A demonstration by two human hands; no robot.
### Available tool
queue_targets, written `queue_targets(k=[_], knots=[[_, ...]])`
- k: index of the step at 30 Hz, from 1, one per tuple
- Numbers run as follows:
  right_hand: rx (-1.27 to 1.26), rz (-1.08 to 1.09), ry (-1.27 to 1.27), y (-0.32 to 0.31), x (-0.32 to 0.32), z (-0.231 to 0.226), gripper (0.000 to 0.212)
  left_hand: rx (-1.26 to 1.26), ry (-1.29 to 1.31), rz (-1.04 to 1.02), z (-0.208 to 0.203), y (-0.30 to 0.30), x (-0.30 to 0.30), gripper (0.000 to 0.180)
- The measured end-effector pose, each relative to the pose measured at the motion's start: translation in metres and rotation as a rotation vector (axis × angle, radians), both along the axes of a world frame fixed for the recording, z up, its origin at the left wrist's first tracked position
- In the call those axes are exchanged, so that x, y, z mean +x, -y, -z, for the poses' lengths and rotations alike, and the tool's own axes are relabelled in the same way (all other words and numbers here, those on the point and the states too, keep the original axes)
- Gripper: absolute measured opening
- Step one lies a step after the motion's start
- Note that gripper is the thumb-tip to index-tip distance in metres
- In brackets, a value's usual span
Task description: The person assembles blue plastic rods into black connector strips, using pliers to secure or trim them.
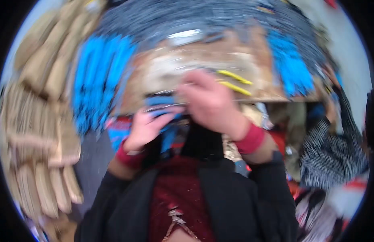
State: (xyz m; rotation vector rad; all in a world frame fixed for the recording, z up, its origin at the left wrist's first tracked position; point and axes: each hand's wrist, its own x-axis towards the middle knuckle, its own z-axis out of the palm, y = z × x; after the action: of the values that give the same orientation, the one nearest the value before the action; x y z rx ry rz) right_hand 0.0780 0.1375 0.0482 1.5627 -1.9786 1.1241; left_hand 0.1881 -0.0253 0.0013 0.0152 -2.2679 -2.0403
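Note:
My left hand (145,127) is at the near edge of the work table, its thumb and fingers around a limp blue piece with dark bands (160,100). More of the blue hangs below the edge, beside my fingers. My right hand (209,101) is above the table edge, to the right of that piece. Its fingers curl inward and are blurred by motion; whatever they hold, if anything, is hidden. Just beyond it on the table lies a yellow-handled hand tool, like pliers (235,82), its head partly hidden by the hand.
Blue bundles stand in stacks at the left (100,76) and right (289,64) of the table (261,80). A wide heap of dark grey pieces (231,16) fills the back, with a shiny flat object (186,37) before it. Brown bundles (38,117) line the left. Another person (332,149) works at right.

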Motion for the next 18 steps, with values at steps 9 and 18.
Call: queue_targets(k=[9,18], knots=[[0.037,-0.055,0.192,0.017,0.001,0.003,0.016,0.118,0.055,0.023,0.019,0.017,0.004,0.022],[0.021,-0.026,0.232,0.016,0.011,0.006,0.016,0.147,-0.031,0.018,0.026,0.013,0.005,0.018]])
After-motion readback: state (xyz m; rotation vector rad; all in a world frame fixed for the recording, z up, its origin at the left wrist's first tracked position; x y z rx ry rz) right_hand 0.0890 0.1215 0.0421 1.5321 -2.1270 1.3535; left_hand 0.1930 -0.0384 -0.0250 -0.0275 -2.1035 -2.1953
